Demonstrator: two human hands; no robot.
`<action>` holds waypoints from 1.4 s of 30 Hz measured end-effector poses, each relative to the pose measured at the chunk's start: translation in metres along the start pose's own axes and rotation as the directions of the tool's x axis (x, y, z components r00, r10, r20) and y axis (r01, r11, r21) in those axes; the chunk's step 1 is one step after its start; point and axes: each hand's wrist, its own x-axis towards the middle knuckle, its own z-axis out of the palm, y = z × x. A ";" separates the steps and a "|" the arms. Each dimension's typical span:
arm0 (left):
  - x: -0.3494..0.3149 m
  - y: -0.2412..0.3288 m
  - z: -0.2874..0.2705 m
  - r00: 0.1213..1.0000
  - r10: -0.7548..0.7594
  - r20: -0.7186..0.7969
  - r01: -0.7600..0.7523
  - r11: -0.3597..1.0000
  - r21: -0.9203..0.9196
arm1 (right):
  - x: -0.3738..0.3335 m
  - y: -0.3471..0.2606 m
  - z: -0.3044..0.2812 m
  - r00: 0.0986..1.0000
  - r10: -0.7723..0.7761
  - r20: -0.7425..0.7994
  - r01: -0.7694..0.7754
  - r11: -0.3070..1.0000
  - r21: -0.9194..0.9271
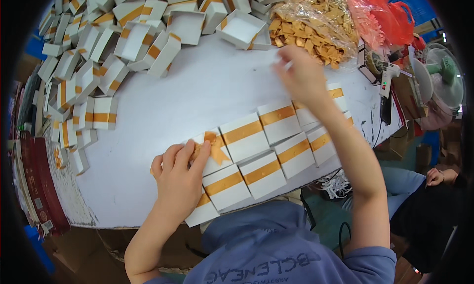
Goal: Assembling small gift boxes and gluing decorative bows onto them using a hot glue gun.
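Note:
My left hand [183, 174] rests on a white box at the left end of two rows. Its curled fingers press against a gold ribbon bow [215, 146] lying on that box's lid. My right hand [301, 76] is in the air over the far side of the table, just in front of a heap of gold ribbon bows [308, 39] in clear plastic. Its fingers are bent but smeared by motion, so what they hold, if anything, is unclear. Between my arms sit several white boxes [244, 144] with gold bands, small shiny dots showing on some bands.
A large pile of white box parts [140, 39] with gold bands covers the far left of the white table [148, 111]. At right are a glue gun [389, 79], a red plastic bag [395, 20] and a fan [442, 71]. Another person's hand [434, 177] shows at the right.

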 end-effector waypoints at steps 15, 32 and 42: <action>0.119 0.004 0.011 0.968 -0.179 -0.174 -0.005 0.682 -0.731 | 0.015 -0.020 -0.009 0.980 -0.060 0.189 0.053 0.998 0.040; 0.057 0.029 0.012 0.968 -0.250 -0.010 0.156 0.635 -0.756 | -0.045 -0.058 -0.017 0.723 0.143 0.676 -0.640 0.505 0.579; 0.047 0.035 0.022 0.998 -0.049 0.029 0.057 0.807 -0.588 | -0.060 -0.056 -0.010 0.880 0.058 0.471 -0.200 0.945 0.258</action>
